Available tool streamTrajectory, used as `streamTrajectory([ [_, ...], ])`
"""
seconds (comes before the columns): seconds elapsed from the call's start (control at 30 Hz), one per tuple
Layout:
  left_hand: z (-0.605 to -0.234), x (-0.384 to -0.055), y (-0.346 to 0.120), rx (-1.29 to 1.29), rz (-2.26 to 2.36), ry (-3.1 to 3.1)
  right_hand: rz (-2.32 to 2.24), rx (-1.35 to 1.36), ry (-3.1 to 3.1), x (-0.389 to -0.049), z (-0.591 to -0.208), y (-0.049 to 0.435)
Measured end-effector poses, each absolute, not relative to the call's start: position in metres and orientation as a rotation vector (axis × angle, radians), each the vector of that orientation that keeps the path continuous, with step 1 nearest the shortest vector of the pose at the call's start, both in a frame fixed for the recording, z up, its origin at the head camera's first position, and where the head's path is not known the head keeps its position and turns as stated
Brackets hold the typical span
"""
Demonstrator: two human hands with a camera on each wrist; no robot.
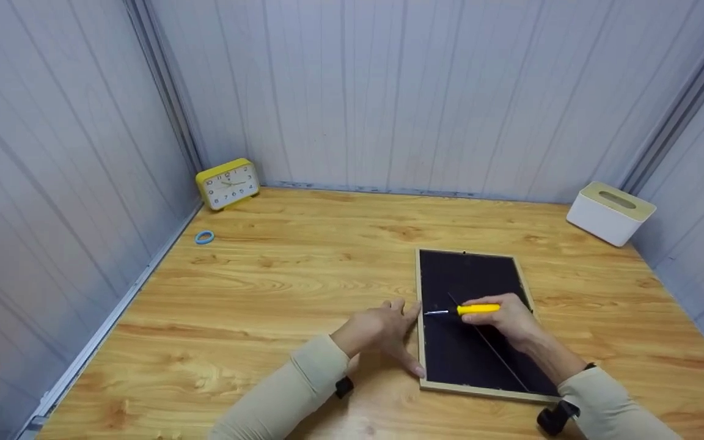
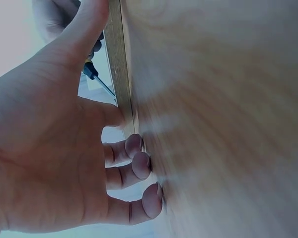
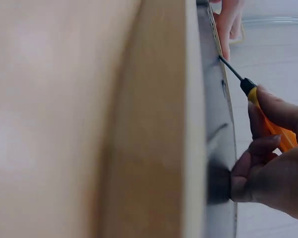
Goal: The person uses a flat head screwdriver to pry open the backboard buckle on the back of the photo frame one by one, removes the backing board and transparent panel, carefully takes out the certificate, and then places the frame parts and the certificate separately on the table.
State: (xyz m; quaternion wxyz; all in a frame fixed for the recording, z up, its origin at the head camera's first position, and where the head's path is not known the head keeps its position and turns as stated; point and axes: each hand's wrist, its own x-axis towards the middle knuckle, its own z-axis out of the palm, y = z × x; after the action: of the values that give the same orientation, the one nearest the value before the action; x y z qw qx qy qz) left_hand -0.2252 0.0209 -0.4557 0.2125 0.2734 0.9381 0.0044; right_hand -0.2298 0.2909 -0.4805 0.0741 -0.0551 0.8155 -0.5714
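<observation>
A picture frame with a pale wooden rim lies face down, its black backing board upward. My right hand grips a yellow-handled screwdriver. Its metal shaft points left, and the tip meets the inner side of the left rim. In the right wrist view, thumb and fingers wrap the screwdriver's handle. My left hand braces the left rim from outside, thumb and fingers spread. The left wrist view shows the left hand's fingertips down on the table. A thin diagonal line crosses the backing board.
At the back left stands a yellow alarm clock, with a light blue ring in front of it. A white tissue box with a wooden-looking lid sits at the back right. Panelled walls border the wooden table.
</observation>
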Motion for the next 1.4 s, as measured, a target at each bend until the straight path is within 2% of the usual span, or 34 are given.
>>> streamTrajectory([
  [0.13,-0.454,-0.225,0.021,0.768,0.006,2.607,-1.828,-0.015,2.388,-0.226,-0.485,0.288],
  [0.27,-0.454,-0.225,0.020,0.771,0.021,2.601,-1.879,0.026,2.371,-0.225,-0.486,0.287],
  [0.63,-0.452,-0.225,0.022,0.822,-0.159,2.676,-1.699,-0.058,2.411,-0.233,-0.465,0.289],
  [0.8,-0.454,-0.228,0.021,0.809,-0.043,2.629,-1.580,-0.051,2.431,-0.236,-0.451,0.285],
  [0.9,-0.454,-0.232,0.016,0.760,0.104,2.579,-1.538,-0.091,2.442,-0.236,-0.442,0.276],
  [1.13,-0.454,-0.238,0.012,0.750,0.269,2.554,-1.306,-0.371,2.665,-0.235,-0.419,0.244],
  [1.4,-0.454,-0.231,0.016,0.744,0.196,2.631,-1.061,-0.375,2.755,-0.239,-0.399,0.212],
])
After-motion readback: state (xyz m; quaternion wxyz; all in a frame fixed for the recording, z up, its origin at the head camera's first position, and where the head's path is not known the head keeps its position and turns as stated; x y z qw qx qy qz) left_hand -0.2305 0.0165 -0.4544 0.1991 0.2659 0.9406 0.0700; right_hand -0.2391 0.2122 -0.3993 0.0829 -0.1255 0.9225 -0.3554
